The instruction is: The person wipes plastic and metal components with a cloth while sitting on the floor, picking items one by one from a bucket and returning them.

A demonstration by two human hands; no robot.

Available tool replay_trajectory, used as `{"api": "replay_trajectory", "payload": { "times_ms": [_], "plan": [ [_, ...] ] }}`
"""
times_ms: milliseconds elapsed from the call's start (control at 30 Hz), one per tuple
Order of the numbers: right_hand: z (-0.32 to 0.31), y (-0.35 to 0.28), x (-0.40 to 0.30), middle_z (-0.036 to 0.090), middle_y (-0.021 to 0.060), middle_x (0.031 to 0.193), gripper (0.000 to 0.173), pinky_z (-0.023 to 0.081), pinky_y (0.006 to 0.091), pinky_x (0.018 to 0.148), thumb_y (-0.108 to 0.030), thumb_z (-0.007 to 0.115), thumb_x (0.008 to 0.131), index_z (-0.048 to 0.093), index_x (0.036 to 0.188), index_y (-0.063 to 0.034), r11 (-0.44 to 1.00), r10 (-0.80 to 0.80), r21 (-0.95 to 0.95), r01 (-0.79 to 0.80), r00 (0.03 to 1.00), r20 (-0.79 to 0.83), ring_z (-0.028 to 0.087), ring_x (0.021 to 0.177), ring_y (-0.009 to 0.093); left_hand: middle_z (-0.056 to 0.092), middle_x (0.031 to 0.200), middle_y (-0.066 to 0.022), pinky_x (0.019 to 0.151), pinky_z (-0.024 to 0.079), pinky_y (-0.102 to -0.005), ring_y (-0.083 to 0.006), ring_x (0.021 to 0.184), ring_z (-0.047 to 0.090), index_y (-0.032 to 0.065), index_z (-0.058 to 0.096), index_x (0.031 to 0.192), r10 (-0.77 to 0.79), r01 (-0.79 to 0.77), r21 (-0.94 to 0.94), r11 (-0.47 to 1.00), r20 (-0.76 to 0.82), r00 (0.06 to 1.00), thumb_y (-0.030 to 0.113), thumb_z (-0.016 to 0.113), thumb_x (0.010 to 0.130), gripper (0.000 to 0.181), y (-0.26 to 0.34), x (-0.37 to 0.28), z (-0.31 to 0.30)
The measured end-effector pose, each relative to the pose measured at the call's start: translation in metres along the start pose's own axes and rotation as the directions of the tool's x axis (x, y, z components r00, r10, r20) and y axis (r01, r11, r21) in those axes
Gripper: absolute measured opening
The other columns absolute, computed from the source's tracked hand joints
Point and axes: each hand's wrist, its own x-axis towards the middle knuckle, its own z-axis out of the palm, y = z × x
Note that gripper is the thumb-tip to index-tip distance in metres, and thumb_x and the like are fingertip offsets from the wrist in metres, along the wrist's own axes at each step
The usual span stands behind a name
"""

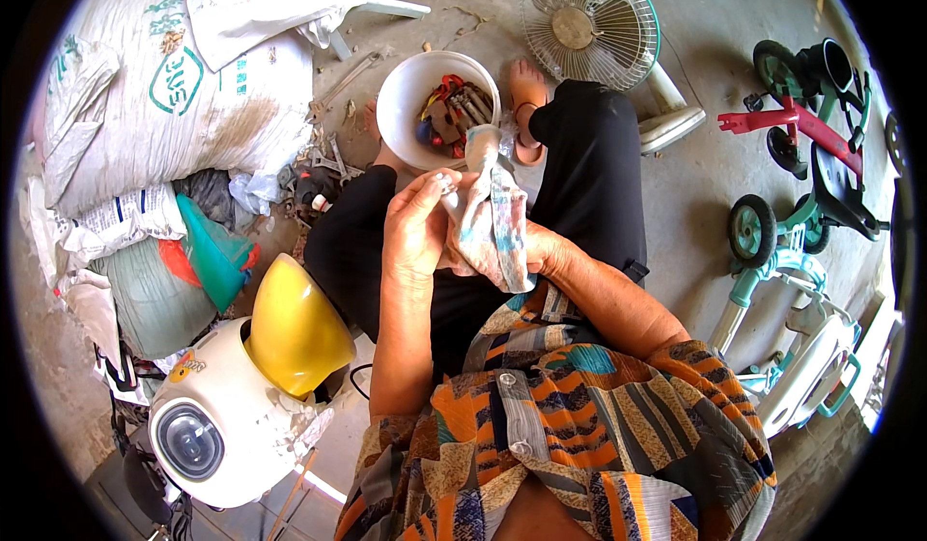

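At the centre, above my lap, both hands are raised close together. My left hand [416,226] pinches a small pale, shiny object [447,182] between thumb and fingers; its exact kind is too small to tell. A stained, patterned cloth [500,226] hangs beside it, gripped by my right hand [541,245], whose fingers are largely hidden behind the fabric. The cloth's upper end overlaps the rim of a white plastic bucket [395,117]. Inside the bucket lies a heap of metal tools and parts [456,117] with red and yellow pieces among them.
Stuffed woven sacks [239,113] and loose metal tools [337,157] are on the left. Nearer stands a white rounded appliance [239,425] with a yellow part [300,323]. An electric fan [572,28] lies ahead; a child's tricycle [778,273] is at right.
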Motion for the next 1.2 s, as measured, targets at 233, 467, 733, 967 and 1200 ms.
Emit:
{"api": "replay_trajectory", "payload": {
  "times_ms": [233,467,733,967,1200],
  "plan": [
    [0.012,-0.01,-0.009,0.06,0.0023,0.079,0.019,0.047,0.0235,0.059,-0.011,0.073,0.076,0.063,0.09,-0.0037,0.998,-0.002,0.065,0.0,1.0,0.02,0.055,0.07,0.011,0.061,0.109,-0.0262,0.095,0.044,-0.0475,-0.0341,0.105,0.058,-0.0043,0.06,0.106,0.046,-0.036,-0.141,0.989,0.069,0.997,0.021,0.054,0.092,0.03,0.005,-0.001,-0.004],
    [0.011,-0.004,-0.003,0.06,0.0034,0.084,0.025,0.051,0.0272,0.062,-0.006,0.073,0.076,0.06,0.097,-0.0034,0.994,-0.1,0.036,0.103,0.992,-0.078,0.057,0.072,0.012,0.06,0.112,-0.023,0.096,0.043,-0.0473,-0.0341,0.107,0.056,-0.0024,0.059,0.109,0.098,-0.096,-0.029,0.995,0.066,0.993,0.023,0.054,0.092,0.031,0.005,-0.002,-0.012],
    [0.017,-0.011,-0.004,0.06,0.0033,0.092,0.04,0.051,0.0261,0.068,-0.001,0.073,0.072,0.057,0.108,-0.0024,0.996,-0.089,-0.035,0.084,0.982,-0.166,0.056,0.081,0.01,0.062,0.11,-0.0172,0.094,0.044,-0.0453,-0.0303,0.103,0.058,-0.0002,0.059,0.107,0.064,-0.062,-0.099,0.993,0.016,0.998,0.022,0.059,0.09,0.028,0.002,-0.001,-0.025],
    [0.009,-0.007,-0.002,0.059,0.0005,0.091,0.034,0.049,0.0244,0.067,-0.003,0.071,0.076,0.057,0.107,-0.0017,0.999,-0.037,0.012,0.039,0.992,-0.117,0.053,0.08,0.008,0.063,0.108,-0.0164,0.093,0.044,-0.0442,-0.029,0.099,0.058,0.0007,0.058,0.108,-0.113,0.11,-0.202,0.973,-0.004,0.994,0.026,0.058,0.09,0.032,0.01,0.0,-0.022],
    [0.0,-0.001,0.011,0.057,0.0006,0.082,0.019,0.046,0.0231,0.061,-0.003,0.062,0.079,0.057,0.097,-0.0014,-0.039,-0.267,-0.977,0.208,0.94,0.211,0.051,0.072,0.008,0.059,0.113,-0.0181,0.096,0.043,-0.042,-0.0278,0.102,0.058,-0.002,0.05,0.121,-0.026,0.025,-0.05,0.998,-0.016,1.0,0.015,0.054,0.09,0.035,0.014,-0.009,-0.005]
  ]
}}
